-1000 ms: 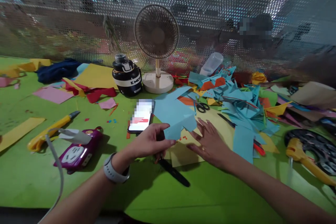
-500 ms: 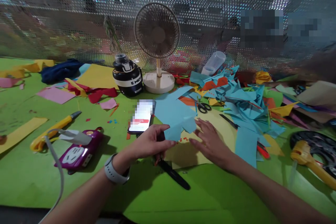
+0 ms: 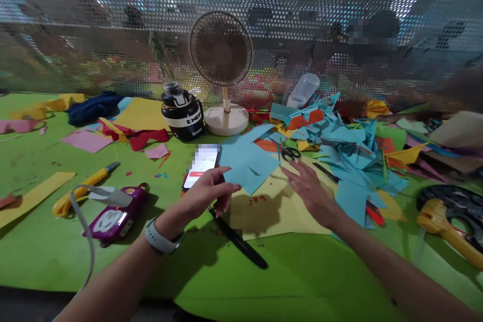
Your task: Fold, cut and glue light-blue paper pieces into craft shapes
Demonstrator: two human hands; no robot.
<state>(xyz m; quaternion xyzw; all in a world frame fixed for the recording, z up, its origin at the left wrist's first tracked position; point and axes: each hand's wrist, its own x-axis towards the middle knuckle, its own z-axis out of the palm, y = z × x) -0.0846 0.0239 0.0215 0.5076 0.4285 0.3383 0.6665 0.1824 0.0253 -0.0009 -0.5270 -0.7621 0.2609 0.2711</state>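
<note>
My left hand (image 3: 211, 188), with a pale watch on its wrist, is half curled at the left edge of a blue paper sheet (image 3: 249, 161); I cannot tell whether it pinches the sheet. Over the right part of the yellow paper (image 3: 302, 211), my right hand (image 3: 307, 186) has its fingers apart and nothing in it. Small red bits (image 3: 257, 200) lie on the yellow paper between the hands. A black strip-like object (image 3: 241, 244) lies below my left hand. Scissors with black handles (image 3: 291, 154) rest just beyond my right fingertips.
A phone (image 3: 200, 166), a black bottle (image 3: 183, 115) and a fan (image 3: 226, 118) stand or lie beyond my left hand. At the left are a purple power strip (image 3: 116, 216) and a yellow cutter (image 3: 88, 184). Blue scraps (image 3: 347, 136) pile up at the right.
Both hands have moved apart slightly, the right one up and away from the blue paper. A blue piece that hung between them no longer shows there, uncovering the red bits. The view has shifted slightly.
</note>
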